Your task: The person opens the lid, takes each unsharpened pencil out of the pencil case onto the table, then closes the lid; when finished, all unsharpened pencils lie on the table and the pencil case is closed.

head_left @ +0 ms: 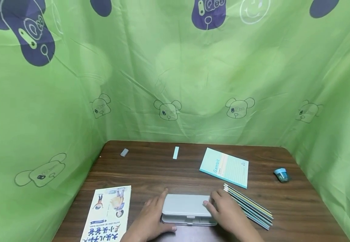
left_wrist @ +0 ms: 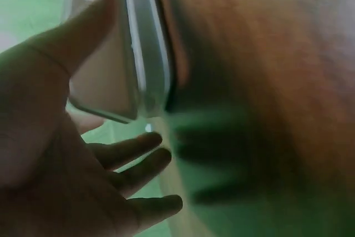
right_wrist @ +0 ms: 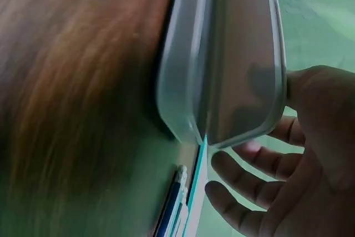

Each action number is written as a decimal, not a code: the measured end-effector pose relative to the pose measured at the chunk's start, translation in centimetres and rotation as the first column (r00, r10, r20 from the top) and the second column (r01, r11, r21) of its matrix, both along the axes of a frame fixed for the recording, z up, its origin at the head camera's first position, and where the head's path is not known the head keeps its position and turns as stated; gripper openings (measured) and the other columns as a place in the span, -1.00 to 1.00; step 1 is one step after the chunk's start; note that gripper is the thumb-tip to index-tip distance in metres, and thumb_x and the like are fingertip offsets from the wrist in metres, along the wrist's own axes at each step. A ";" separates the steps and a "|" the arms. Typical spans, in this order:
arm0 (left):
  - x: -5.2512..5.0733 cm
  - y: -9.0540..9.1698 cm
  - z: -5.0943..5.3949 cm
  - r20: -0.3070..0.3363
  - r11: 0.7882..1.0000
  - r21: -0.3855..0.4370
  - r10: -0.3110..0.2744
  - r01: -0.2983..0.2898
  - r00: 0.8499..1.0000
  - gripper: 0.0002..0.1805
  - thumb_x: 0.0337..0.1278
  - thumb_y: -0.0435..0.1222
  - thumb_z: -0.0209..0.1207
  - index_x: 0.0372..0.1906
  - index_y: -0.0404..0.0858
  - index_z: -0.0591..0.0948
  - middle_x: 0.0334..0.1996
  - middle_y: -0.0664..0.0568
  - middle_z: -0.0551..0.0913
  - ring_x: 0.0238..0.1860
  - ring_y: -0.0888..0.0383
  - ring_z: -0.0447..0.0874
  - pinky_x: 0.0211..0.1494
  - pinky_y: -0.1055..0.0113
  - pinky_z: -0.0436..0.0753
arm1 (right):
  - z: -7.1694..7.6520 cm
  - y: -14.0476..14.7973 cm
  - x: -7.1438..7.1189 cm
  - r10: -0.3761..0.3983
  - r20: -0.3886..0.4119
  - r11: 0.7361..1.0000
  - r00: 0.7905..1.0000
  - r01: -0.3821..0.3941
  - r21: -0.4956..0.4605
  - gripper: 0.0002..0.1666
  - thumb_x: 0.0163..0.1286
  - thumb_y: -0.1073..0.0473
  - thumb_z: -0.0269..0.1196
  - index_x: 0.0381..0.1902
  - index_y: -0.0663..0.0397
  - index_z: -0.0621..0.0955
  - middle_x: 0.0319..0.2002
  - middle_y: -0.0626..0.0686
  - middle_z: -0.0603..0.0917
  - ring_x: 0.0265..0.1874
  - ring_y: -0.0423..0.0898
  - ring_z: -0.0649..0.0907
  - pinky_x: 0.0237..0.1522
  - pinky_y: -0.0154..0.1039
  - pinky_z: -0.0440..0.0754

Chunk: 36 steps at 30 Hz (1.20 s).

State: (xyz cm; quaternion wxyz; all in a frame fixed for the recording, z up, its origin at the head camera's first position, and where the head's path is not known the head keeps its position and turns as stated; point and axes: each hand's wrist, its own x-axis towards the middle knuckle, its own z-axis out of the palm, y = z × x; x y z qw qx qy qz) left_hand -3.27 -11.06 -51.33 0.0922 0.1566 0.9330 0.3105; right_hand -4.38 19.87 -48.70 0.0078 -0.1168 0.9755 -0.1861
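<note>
A white pencil case (head_left: pixel 188 205) lies near the front of the table, its lid tilted slightly up with a gap along the front. My left hand (head_left: pixel 150 215) is at the case's left end, index finger beside it and thumb in front. In the left wrist view the other fingers (left_wrist: pixel 141 176) are spread apart, off the case (left_wrist: pixel 152 43). At the right end, my right hand (head_left: pixel 224 210) holds the lid, thumb on top and fingers bent at the edge. From the right wrist the lid (right_wrist: pixel 244 65) stands apart from the base, its fingertips partly hidden behind it.
Right of the case lie several pencils (head_left: pixel 250 208), with a light blue notebook (head_left: pixel 223 167) behind them. A blue sharpener (head_left: pixel 281 175) sits far right. A picture book (head_left: pixel 106 213) lies left. At the back are an eraser (head_left: pixel 124 152) and a pale strip (head_left: pixel 176 152). Green curtains (head_left: pixel 175 84) surround the table.
</note>
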 end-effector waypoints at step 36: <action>-1.0 3.1 0.7 0.015 0.954 -0.299 -0.031 0.034 0.999 0.18 0.34 0.54 0.11 0.84 -0.02 0.16 0.84 -0.35 -0.06 0.78 -0.60 -0.13 0.60 -0.80 0.03 | -3.4 -2.3 -0.6 0.277 0.136 0.943 0.951 -0.296 0.150 0.18 0.58 -0.72 -0.16 0.86 -0.20 0.07 0.84 0.27 0.00 0.81 0.49 -0.04 0.56 0.84 0.00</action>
